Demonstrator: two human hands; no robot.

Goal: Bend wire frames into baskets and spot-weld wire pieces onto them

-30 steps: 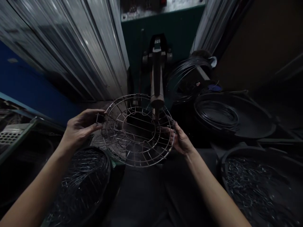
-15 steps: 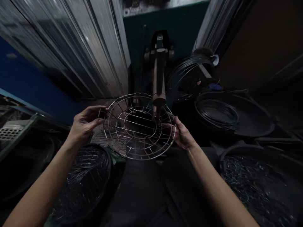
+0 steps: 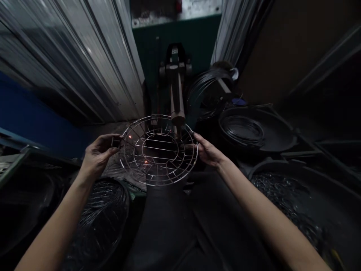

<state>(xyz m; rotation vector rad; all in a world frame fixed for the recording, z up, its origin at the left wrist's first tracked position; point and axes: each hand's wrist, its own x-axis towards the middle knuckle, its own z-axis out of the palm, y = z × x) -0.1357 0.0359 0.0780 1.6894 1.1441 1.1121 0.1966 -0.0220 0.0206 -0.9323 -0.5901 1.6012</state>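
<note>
A round wire rack (image 3: 158, 184) with concentric rings and short spokes lies level in front of me, its far right part under the electrode of a machine arm (image 3: 177, 101). My left hand (image 3: 102, 150) is at the rack's left edge, thumb and fingers curled round a small piece of wire by the rim. At the right edge my right hand (image 3: 207, 150) grips the rim, some fingers beneath the wires. Small orange sparks glow near the rack's left part.
A tub of wire pieces (image 3: 104, 203) stands at lower left, a tub of small metal parts (image 3: 282, 195) at lower right. Behind it is a basin with coiled wire (image 3: 242, 130). Corrugated metal (image 3: 113, 56) rises at upper left.
The view has shifted, so the machine and rack appear further left. Orange sparks have appeared by the rack. Both hands keep their places at its rim.
</note>
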